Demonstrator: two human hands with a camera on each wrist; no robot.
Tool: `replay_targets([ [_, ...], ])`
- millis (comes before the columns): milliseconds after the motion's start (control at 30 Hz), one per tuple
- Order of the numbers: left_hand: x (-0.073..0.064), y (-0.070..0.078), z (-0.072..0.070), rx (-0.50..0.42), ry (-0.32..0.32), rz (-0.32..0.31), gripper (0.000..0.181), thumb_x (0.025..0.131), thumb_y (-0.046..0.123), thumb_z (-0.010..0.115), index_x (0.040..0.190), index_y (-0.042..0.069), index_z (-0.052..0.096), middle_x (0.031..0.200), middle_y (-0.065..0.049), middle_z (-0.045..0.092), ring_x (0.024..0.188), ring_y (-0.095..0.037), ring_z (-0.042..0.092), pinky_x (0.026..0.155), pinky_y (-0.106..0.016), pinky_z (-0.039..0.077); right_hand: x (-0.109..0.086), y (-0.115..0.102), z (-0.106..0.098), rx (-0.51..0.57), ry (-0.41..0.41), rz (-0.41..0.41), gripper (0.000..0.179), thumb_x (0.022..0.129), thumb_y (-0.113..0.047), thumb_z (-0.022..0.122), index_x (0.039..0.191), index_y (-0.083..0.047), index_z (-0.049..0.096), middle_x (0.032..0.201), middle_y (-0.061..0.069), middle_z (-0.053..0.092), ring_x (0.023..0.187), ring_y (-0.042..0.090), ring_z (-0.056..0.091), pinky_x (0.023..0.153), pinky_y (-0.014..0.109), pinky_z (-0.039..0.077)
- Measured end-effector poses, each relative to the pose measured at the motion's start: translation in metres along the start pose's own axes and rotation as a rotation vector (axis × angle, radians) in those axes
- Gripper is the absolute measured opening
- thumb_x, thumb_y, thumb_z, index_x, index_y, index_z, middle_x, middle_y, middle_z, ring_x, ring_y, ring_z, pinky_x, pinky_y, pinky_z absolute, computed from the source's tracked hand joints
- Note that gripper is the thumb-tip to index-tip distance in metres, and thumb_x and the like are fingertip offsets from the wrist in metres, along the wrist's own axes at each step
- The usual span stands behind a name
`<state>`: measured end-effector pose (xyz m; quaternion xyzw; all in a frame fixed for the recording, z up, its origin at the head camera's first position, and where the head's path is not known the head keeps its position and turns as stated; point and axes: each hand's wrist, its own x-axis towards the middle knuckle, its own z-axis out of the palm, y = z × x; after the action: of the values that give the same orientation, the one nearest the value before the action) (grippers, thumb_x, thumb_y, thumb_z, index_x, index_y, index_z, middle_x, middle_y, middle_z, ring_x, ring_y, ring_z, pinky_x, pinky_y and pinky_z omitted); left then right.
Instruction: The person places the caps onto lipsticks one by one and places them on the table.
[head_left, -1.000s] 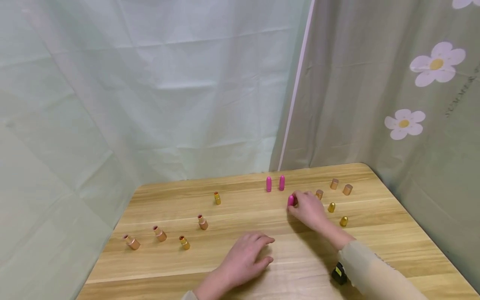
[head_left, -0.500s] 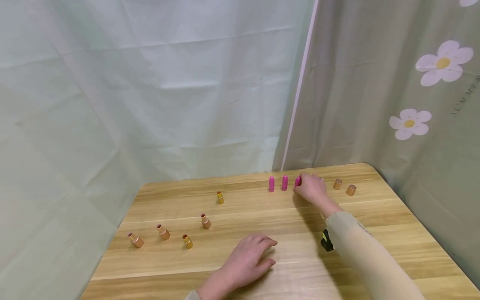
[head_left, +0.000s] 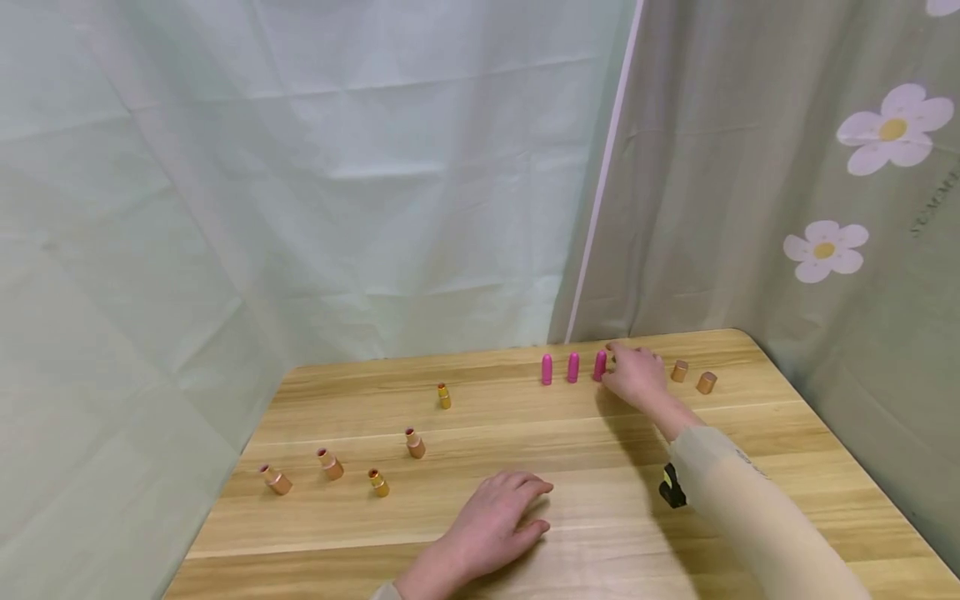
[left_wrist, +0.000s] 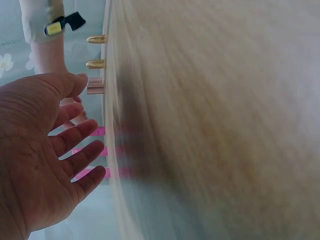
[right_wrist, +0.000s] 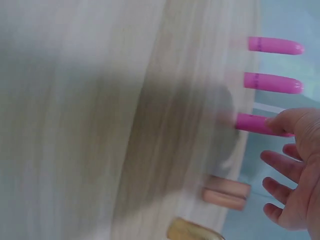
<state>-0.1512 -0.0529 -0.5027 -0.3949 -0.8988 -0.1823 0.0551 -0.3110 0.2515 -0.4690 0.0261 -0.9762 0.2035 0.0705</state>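
Three pink bullet-shaped lipstick tubes stand upright in a row near the table's back edge: the left one (head_left: 547,369), the middle one (head_left: 573,367) and the right one (head_left: 600,366). My right hand (head_left: 636,377) is just right of that last tube, fingers spread. In the right wrist view the thumb overlaps the upper part of the right pink tube (right_wrist: 257,123), and the other fingers stand apart from it. My left hand (head_left: 495,518) lies low over the front middle of the table, fingers relaxed and holding nothing; its palm side shows in the left wrist view.
At the left stand copper lipstick bases (head_left: 329,464) and two gold ones, a front one (head_left: 378,483) and a back one (head_left: 444,396). Copper caps (head_left: 679,371) are right of my right hand. Gold caps (left_wrist: 96,64) are hidden by my right arm in the head view.
My right hand has carried the third pink tube back and right into line with the other two, then loosened its fingers and drawn slightly right. My left hand stays put.
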Motion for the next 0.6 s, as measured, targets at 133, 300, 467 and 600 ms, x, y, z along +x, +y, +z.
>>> replay_targets([
  [133,0.001,0.001,-0.001,0.013,-0.006,-0.014,0.045,0.097,0.036,0.069,0.137,0.016,0.062,0.131,0.004,0.063,0.124,-0.018,0.056,0.104,-0.043,0.046,-0.011,0.004,-0.018,0.042,0.025,-0.033,0.056,0.091,-0.024,0.067,0.14,0.001,0.057,0.128,0.022,0.066,0.121,0.052,0.051,0.102,0.066,0.033],
  [300,0.004,0.003,-0.003,0.024,-0.024,-0.029,0.051,0.098,0.038,0.068,0.142,0.015,0.058,0.134,0.001,0.062,0.126,-0.02,0.056,0.106,-0.044,0.045,-0.031,0.016,-0.042,0.082,0.053,-0.043,0.046,0.097,-0.026,0.062,0.137,-0.003,0.061,0.131,0.018,0.066,0.123,0.048,0.052,0.097,0.067,0.037],
  [467,0.008,0.005,-0.006,0.026,-0.041,-0.039,0.053,0.098,0.04,0.067,0.145,0.016,0.056,0.137,0.001,0.061,0.129,-0.02,0.054,0.109,-0.046,0.043,-0.052,0.037,-0.059,0.104,0.071,-0.038,0.041,0.101,-0.025,0.06,0.134,-0.003,0.063,0.131,0.018,0.066,0.123,0.047,0.052,0.098,0.068,0.035],
  [600,0.012,0.008,-0.008,0.026,-0.051,-0.037,0.054,0.099,0.041,0.066,0.147,0.017,0.054,0.14,0.001,0.059,0.131,-0.02,0.052,0.111,-0.046,0.041,-0.068,0.055,-0.066,0.105,0.123,-0.058,0.037,0.101,-0.022,0.06,0.13,0.0,0.065,0.125,0.02,0.068,0.115,0.047,0.057,0.097,0.067,0.037],
])
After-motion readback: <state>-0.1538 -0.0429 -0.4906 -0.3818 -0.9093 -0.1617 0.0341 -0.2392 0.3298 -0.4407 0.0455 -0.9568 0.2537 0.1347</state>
